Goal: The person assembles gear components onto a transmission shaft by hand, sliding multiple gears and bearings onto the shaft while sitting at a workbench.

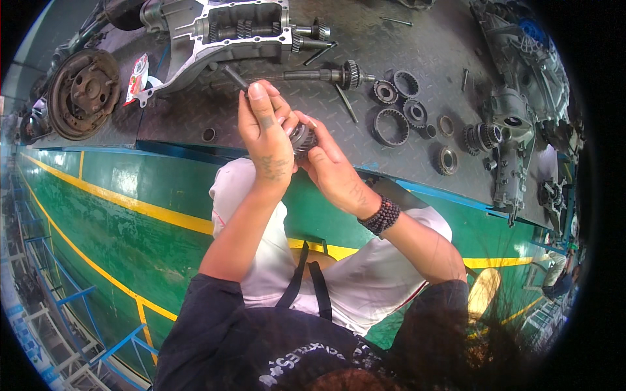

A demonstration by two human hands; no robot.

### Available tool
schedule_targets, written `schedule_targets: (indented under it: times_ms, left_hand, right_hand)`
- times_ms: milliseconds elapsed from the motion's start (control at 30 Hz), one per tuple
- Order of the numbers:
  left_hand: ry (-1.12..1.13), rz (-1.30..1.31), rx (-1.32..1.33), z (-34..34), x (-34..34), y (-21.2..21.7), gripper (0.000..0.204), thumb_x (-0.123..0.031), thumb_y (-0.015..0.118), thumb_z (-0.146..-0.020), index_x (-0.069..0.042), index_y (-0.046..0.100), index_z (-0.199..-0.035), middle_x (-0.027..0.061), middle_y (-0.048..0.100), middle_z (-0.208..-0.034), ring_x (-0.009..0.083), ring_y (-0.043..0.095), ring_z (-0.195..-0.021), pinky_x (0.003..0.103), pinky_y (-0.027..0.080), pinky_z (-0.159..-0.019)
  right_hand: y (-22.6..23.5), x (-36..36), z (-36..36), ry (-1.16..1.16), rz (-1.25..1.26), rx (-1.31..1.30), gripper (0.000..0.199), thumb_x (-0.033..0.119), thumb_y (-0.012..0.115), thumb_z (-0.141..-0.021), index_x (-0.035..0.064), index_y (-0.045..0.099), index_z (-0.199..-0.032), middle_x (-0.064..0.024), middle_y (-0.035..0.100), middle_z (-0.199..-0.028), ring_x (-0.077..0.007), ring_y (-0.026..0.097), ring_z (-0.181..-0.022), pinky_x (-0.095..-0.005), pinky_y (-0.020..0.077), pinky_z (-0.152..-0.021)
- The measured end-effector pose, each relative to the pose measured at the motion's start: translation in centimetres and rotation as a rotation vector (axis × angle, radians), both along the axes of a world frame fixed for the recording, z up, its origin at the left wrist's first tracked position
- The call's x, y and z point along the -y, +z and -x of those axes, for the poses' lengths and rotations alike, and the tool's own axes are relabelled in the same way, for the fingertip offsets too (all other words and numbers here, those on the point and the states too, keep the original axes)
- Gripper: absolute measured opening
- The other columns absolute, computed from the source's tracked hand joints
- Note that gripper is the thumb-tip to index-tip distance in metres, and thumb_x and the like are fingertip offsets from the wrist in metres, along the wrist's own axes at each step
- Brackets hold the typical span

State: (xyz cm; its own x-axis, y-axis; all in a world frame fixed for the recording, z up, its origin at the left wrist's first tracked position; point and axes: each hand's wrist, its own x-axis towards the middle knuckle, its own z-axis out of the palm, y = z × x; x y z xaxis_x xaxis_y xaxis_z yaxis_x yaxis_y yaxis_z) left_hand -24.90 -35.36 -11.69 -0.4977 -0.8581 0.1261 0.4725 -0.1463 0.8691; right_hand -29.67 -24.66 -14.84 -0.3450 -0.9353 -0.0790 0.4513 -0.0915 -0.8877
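Note:
My left hand (264,133) is raised at the bench edge, its thumb and fingers closed. A short dark metal rod (235,77) sticks out from its fingertips. Beside it, my right hand (332,163) grips a toothed metal gear (302,141). The gear sits between both hands, its left side partly hidden by the left palm. Just beyond the hands lies a long gear shaft (310,75) on the bench. An opened gearbox housing (241,45) with gears inside stands behind it.
Several rings and gears, among them a synchronizer ring (391,127), lie at the right on the dark bench (430,58). Farther right stand metal housings (512,150). A rusty brake drum assembly (85,94) is at the left, near a red-and-white packet (137,79). One small bushing (208,134) lies near the front edge.

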Motion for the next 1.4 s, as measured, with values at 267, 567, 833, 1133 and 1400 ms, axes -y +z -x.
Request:
schedule_targets:
  times_ms: [267, 567, 833, 1133, 1400]
  left_hand:
    - [0.014, 0.008, -0.014, 0.2, -0.1, -0.2, 0.037, -0.042, 0.044, -0.107, -0.007, 0.047, -0.095, -0.0037, 0.034, -0.066, 0.0048, 0.031, -0.057, 0.021, 0.031, -0.052]
    - [0.038, 0.061, 0.063, 0.2, 0.2, -0.2, 0.04, -0.046, 0.041, -0.107, -0.008, 0.049, -0.096, -0.0022, 0.033, -0.066, 0.006, 0.031, -0.054, 0.022, 0.036, -0.053]
    - [-0.017, 0.094, -0.055, 0.0, 0.1, -0.6, 0.04, -0.047, 0.043, -0.106, -0.008, 0.048, -0.097, -0.0018, 0.033, -0.065, 0.0066, 0.03, -0.053, 0.023, 0.038, -0.053]
    - [0.004, 0.063, -0.084, 0.1, -0.1, -0.4, 0.04, -0.046, 0.045, -0.105, -0.007, 0.048, -0.098, -0.0022, 0.034, -0.066, 0.0063, 0.032, -0.053, 0.024, 0.04, -0.054]
    - [0.031, -0.084, -0.072, 0.6, 0.0, -0.5, 0.043, -0.051, 0.045, -0.104, -0.009, 0.048, -0.097, -0.0012, 0.035, -0.066, 0.0076, 0.033, -0.055, 0.023, 0.035, -0.055]
  right_hand:
    - [0.2, 0.0, -0.2, -0.027, -0.009, 0.006, 0.062, -0.003, 0.027, -0.096, 0.0094, 0.021, -0.156, -0.0092, 0.03, -0.153, -0.021, 0.035, -0.14, -0.0388, 0.0334, -0.116]
    - [0.2, 0.4, -0.3, -0.075, 0.061, -0.041, 0.06, -0.004, 0.033, -0.094, 0.0068, 0.026, -0.152, -0.0089, 0.044, -0.133, -0.0146, 0.052, -0.105, -0.0296, 0.0468, -0.092]
    - [0.8, -0.1, -0.2, -0.078, 0.065, -0.187, 0.063, -0.001, 0.034, -0.092, 0.008, 0.024, -0.153, -0.0077, 0.039, -0.141, -0.0158, 0.046, -0.121, -0.0311, 0.0437, -0.1]
    - [-1.0, 0.3, -0.2, -0.123, 0.039, -0.375, 0.064, 0.0, 0.034, -0.09, 0.0066, 0.025, -0.153, -0.0076, 0.039, -0.141, -0.0164, 0.044, -0.125, -0.0315, 0.0427, -0.101]
    - [-0.8, -0.2, 0.2, -0.188, 0.098, -0.563, 0.064, -0.004, 0.037, -0.087, 0.0033, 0.031, -0.151, -0.0187, 0.035, -0.147, -0.0314, 0.037, -0.137, -0.0374, 0.0355, -0.113]
